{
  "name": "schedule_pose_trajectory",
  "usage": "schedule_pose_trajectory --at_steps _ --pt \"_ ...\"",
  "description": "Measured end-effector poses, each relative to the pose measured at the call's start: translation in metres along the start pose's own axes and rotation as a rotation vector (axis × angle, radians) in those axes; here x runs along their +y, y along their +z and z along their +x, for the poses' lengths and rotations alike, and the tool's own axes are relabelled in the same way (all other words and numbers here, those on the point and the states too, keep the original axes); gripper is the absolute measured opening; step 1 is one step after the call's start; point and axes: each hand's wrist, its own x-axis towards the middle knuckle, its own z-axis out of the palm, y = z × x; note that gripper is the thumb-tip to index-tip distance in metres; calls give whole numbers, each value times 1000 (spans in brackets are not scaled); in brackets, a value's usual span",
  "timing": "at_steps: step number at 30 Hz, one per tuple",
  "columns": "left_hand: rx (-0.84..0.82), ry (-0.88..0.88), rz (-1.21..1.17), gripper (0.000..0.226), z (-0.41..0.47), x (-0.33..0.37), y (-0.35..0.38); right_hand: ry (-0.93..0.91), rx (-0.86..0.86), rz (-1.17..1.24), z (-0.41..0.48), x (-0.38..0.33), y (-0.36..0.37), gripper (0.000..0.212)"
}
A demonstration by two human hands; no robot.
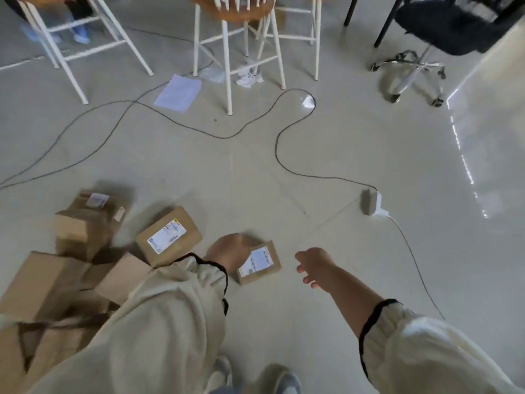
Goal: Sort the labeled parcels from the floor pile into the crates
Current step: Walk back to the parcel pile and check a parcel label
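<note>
Parcels (pixel 42 280) lie piled on the floor (pixel 227 172). Left hand (pixel 230 250) covers a small labeled parcel (pixel 262 264), fingers hidden, grip unclear. Right hand (pixel 315 265) hovers beside it, fingers relaxed, empty.

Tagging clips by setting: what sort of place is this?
Likely an office or workroom rather than a warehouse: a wheeled office chair and white-legged stools stand on a smooth pale floor, with cables trailing across it. The parcels lie in a loose pile on that floor.
</note>
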Motion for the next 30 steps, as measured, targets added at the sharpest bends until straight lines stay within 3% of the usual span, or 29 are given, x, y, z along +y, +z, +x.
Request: schedule_pose_trajectory --at_steps 5,9,12,14,16,18,23,26,30 --pt "-38 -39 127 34 134 -79 145 78 -26 7 172 66 89 21" --pt "13 36 299 32 228 -121 200 81 -30 10 277 104 132 21" --pt "13 122 305 40 278 -139 211 7 -15 69 330 116 147 54" --pt "-80 144 257 47 293 -147 212 -45 -85 109 345 117 151 62" --pt "-114 144 263 45 303 -157 213 -60 -130 98 350 120 154 48" --pt "-85 163 207 29 309 -166 217 -54 -145 139 349 127 164 37" --pt "-61 165 -78 11 304 -173 229 -107 -21 210 357 130 185 36" --pt "-245 93 -18 21 296 -172 235 -226 96 229 374 108 178 40" --pt "-492 35 31 32 280 -168 262 -348 57 184 374 105 185 41"
